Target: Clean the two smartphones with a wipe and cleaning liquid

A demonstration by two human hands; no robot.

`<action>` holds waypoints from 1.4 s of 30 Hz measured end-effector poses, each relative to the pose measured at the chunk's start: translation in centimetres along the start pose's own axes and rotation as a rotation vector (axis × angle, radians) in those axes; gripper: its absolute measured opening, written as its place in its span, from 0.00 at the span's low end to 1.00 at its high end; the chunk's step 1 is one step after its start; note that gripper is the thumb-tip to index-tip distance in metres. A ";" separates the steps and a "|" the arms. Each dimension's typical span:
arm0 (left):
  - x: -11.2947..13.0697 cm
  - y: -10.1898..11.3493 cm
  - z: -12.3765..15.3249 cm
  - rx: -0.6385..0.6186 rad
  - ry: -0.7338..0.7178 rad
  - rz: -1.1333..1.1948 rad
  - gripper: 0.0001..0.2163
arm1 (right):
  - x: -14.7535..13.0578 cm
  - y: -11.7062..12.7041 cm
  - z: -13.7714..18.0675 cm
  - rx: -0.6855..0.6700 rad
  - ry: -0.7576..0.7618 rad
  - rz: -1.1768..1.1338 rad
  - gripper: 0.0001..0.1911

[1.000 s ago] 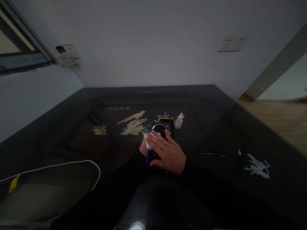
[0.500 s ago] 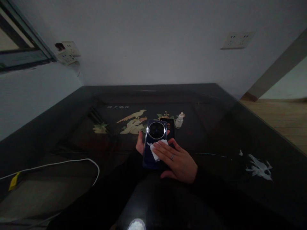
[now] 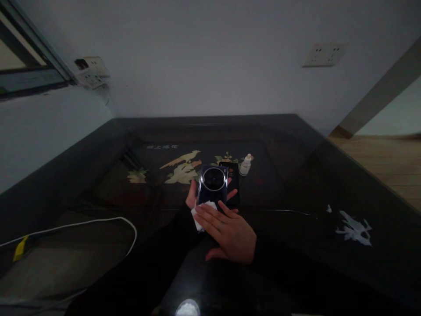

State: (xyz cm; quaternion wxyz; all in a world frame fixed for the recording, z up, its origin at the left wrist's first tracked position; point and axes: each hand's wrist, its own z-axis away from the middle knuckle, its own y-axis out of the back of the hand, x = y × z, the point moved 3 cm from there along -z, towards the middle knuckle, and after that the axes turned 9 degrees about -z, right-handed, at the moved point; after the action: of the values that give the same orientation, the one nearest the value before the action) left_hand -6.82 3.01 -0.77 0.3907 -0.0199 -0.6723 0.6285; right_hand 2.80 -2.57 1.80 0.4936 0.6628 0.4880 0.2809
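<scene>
A dark blue smartphone with a big round camera ring lies back-side up in my left hand. The thumb shows at its left edge and fingertips at its right; the palm is hidden beneath. My right hand lies with flat fingers over a folded white tissue, pressing it to the lower end of the phone's back. Just behind the phone, a black phone case rests on the table. Beside that case stands a small clear bottle with a pale cap.
The dark glossy table has a bird picture in its top. Torn white tissue scraps lie to the right. A white cable with a yellow tag runs at the left. Wall sockets sit above the table.
My right hand and the tissue have slid down and left across the phone's back, from below the camera ring to the lower end. My left hand holds the phone in nearly the same place.
</scene>
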 end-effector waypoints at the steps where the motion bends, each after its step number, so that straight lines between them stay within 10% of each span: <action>1: 0.0 -0.1 -0.1 -0.034 0.010 0.024 0.38 | -0.1 0.0 0.7 -0.018 0.024 -0.003 0.39; 7: -0.1 0.7 -1.0 0.055 -0.158 0.107 0.36 | 2.1 0.9 2.6 0.012 -0.074 0.024 0.37; 15: -0.2 0.6 -0.3 -0.066 -0.076 0.063 0.40 | 0.4 0.5 -1.0 0.044 -0.083 -0.023 0.40; 25: -0.2 -0.1 -0.5 -0.090 -0.017 0.047 0.40 | 0.8 1.2 2.5 0.015 -0.038 0.044 0.34; 34: -0.1 0.6 -0.2 -0.078 -0.061 0.041 0.39 | 0.1 0.5 -1.6 0.084 -0.063 0.002 0.40; 42: -0.1 -0.7 0.1 -0.097 -0.008 0.001 0.35 | -0.5 0.1 2.7 -0.050 0.101 0.055 0.33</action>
State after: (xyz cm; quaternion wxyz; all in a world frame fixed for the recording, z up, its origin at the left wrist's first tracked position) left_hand -6.48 2.73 -0.19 0.3861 -0.0364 -0.7036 0.5955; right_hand 4.95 -4.07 0.97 0.4771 0.6483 0.4867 0.3394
